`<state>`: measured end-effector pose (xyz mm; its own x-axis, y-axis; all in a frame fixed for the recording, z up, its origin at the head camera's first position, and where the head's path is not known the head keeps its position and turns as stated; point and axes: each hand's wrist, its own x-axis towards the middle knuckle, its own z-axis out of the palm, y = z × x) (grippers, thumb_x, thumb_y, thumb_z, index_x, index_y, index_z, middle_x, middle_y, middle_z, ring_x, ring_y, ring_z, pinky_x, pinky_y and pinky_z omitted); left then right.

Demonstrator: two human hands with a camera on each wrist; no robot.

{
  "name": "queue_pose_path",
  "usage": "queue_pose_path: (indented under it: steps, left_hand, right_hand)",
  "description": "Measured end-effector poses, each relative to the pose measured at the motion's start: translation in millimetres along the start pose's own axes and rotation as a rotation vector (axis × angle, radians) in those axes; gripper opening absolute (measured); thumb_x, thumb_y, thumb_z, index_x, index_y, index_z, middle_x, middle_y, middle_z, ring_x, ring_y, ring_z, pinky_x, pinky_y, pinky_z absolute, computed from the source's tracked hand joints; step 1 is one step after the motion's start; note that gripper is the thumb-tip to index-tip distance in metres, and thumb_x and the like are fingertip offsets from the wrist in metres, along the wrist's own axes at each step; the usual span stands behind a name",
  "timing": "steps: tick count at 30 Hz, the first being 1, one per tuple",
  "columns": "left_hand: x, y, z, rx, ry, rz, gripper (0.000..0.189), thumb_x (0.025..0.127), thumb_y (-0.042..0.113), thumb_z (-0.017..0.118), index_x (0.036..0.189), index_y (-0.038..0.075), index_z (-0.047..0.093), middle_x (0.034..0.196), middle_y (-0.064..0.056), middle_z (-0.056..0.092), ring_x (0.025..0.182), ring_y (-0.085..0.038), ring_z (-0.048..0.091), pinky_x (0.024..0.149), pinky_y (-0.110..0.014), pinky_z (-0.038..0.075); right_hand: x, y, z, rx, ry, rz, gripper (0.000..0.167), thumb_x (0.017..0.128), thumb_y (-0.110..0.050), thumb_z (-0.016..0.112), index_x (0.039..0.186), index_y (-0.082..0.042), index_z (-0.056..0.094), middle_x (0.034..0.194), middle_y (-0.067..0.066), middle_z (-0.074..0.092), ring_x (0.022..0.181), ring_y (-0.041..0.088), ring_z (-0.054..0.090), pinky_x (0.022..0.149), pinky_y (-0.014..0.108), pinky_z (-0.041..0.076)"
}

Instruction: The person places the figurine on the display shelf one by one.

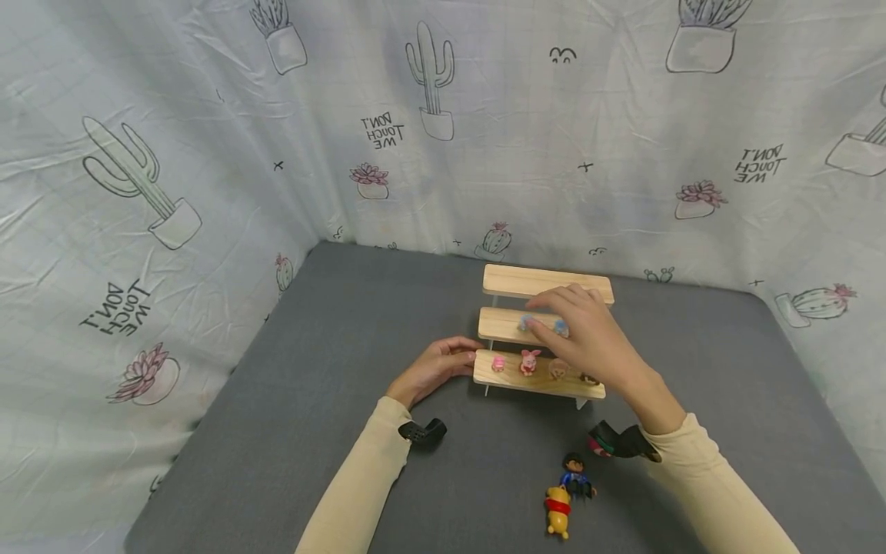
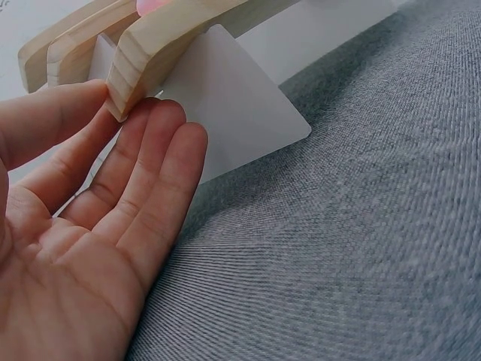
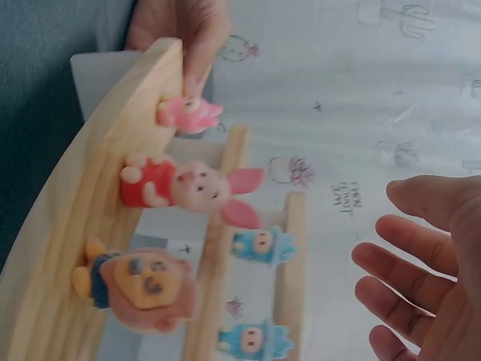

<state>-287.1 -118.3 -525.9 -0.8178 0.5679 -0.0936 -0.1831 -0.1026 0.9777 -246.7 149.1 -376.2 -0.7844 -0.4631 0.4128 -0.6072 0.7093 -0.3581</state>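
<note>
A three-tier wooden display stand [image 1: 508, 378] carries small toy figures. Thumb and fingers of my left hand [image 1: 434, 371] pinch the left end of its lowest board [image 2: 161, 56], beside a white side support [image 2: 240, 113]. On that board stand a small pink figure [image 3: 192, 114], a Piglet figure [image 3: 197, 186], a lion figure [image 3: 146, 289] and a dark figure [image 1: 589, 378], partly hidden. Two blue figures [image 3: 263, 245] stand on the middle tier. My right hand [image 1: 588, 331] hovers over the stand's right side, fingers spread and nothing in them.
In front of the stand, a Winnie-the-Pooh figure [image 1: 557, 514] and a black-haired toy figure in blue [image 1: 574, 478] lie on the grey table [image 1: 277, 431]. A red and green item [image 1: 599, 446] shows beside the right wrist camera. Cactus-print cloth [image 1: 526, 138] hangs behind.
</note>
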Motion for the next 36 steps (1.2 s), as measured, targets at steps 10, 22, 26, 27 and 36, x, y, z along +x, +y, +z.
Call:
queue_pose_path:
  steps: [10,22,26,27,36]
  left_hand:
    - [-1.0,2.9,1.9,0.010,0.005,-0.004,0.037,0.101,0.009,0.057,0.134,-0.009,0.055,0.122,-0.010,0.065,0.103,-0.014,0.068,0.096,-0.036,0.057]
    - [0.5,1.1,0.5,0.012,0.003,-0.007,0.038,0.101,0.010,0.057,0.134,-0.009,0.055,0.123,-0.009,0.065,0.105,-0.014,0.067,0.097,-0.037,0.056]
    - [0.5,2.2,0.6,0.009,0.000,-0.007,0.039,0.102,0.011,0.058,0.134,-0.009,0.055,0.124,-0.011,0.065,0.105,-0.014,0.067,0.098,-0.037,0.056]
    - [0.4,2.5,0.6,0.010,0.000,-0.006,0.039,0.102,0.012,0.058,0.134,-0.009,0.055,0.124,-0.011,0.065,0.105,-0.014,0.067,0.098,-0.037,0.056]
    - [-0.7,3.3,1.7,0.020,0.012,-0.019,0.037,0.103,0.011,0.056,0.134,-0.008,0.055,0.124,-0.010,0.064,0.106,-0.014,0.066,0.098,-0.037,0.056]
  right_hand:
    - [-17.5,-12.2,-21.4,0.063,0.067,-0.066,0.027,0.092,-0.013,0.074,0.119,-0.014,0.070,0.119,0.000,0.071,0.110,0.017,0.057,0.085,0.037,0.045]
    - [-39.8,-5.6,-35.2,0.095,0.176,-0.120,0.034,0.084,0.003,0.076,0.113,-0.014,0.071,0.112,0.000,0.069,0.097,0.004,0.052,0.079,0.021,0.044]
    - [-50.2,-2.5,-37.9,0.091,0.180,-0.088,0.036,0.083,0.005,0.076,0.114,-0.014,0.071,0.111,-0.001,0.069,0.096,0.004,0.054,0.080,0.017,0.044]
    - [-52.6,-2.1,-38.5,0.087,0.176,-0.072,0.037,0.084,0.005,0.076,0.115,-0.014,0.071,0.111,-0.002,0.069,0.095,0.005,0.054,0.081,0.016,0.044]
    - [-72.3,-1.4,-40.8,0.058,0.172,0.000,0.036,0.083,0.003,0.078,0.113,-0.015,0.072,0.099,-0.008,0.066,0.088,0.002,0.053,0.077,0.015,0.044]
